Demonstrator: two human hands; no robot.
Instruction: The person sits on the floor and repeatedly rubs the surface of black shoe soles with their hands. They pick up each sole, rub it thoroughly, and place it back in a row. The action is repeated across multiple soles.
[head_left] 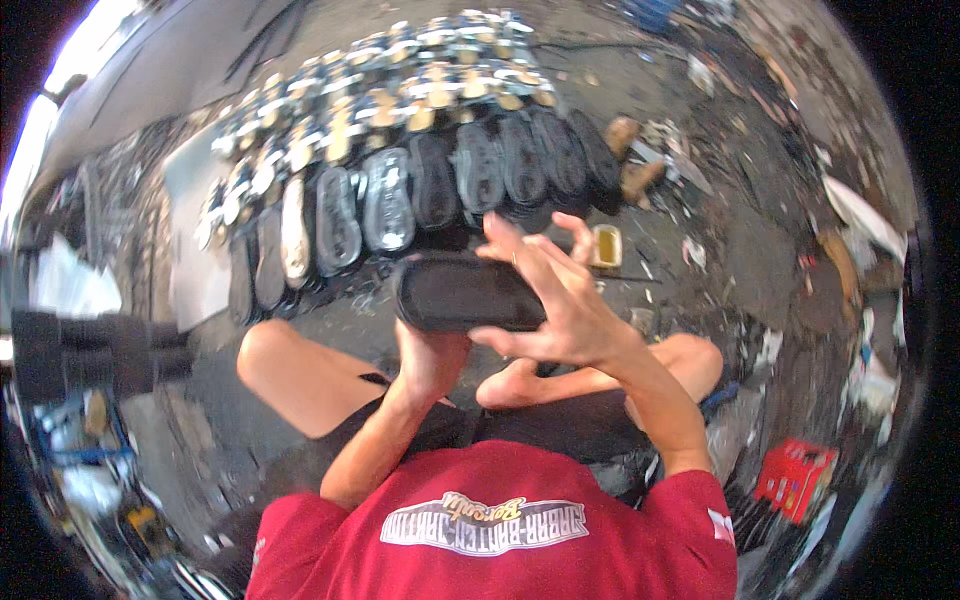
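Note:
A dark, rounded shoe sole [450, 293] lies crosswise in front of me, above my crossed legs. My left hand [432, 360] holds it from below near its left end, with most of the fingers hidden underneath. Around the right end is my right hand [570, 315], its thumb along the near edge and its fingers spread over the far side. That hand is slightly blurred. Beyond the sole, several black soles [388, 200] form a row on the ground, one of them glossy. A small container with yellowish contents [606, 246] stands just past my right fingers.
Behind the black soles, rows of footwear pieces [380, 108] with pale and dark parts extend away. A pale flat sheet [195, 230] lies at their left. Scraps [655, 150] litter the ground on the right. A red crate [795, 480] sits at the lower right.

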